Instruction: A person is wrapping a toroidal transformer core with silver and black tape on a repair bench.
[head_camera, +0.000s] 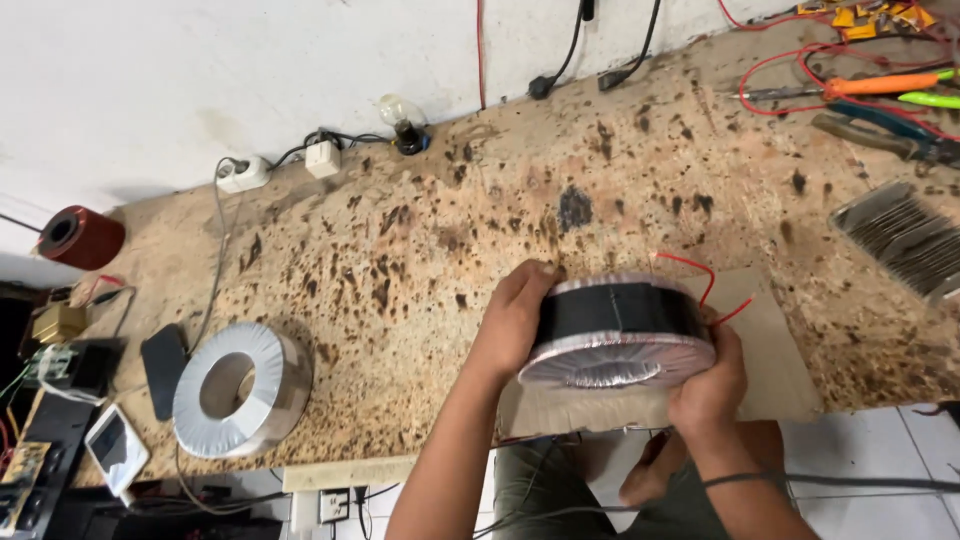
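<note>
Both my hands hold a round ring-shaped coil (620, 325) on its edge, just above a sheet of brown cardboard (775, 365) at the bench's near edge. The coil has a black band around its rim and a pinkish wrapped face turned toward me. My left hand (515, 320) grips its left side. My right hand (712, 385) cups its lower right side. Thin red wires (695, 265) stick out from the coil's upper right.
A grey wrapped ring core (240, 390) lies at the left of the scorched wooden bench (420, 230). A dark red coil (80, 236), sockets, a bulb (402, 118), a meter (115, 445), pliers and screwdrivers (880, 85), and stacked metal plates (900, 235) surround it.
</note>
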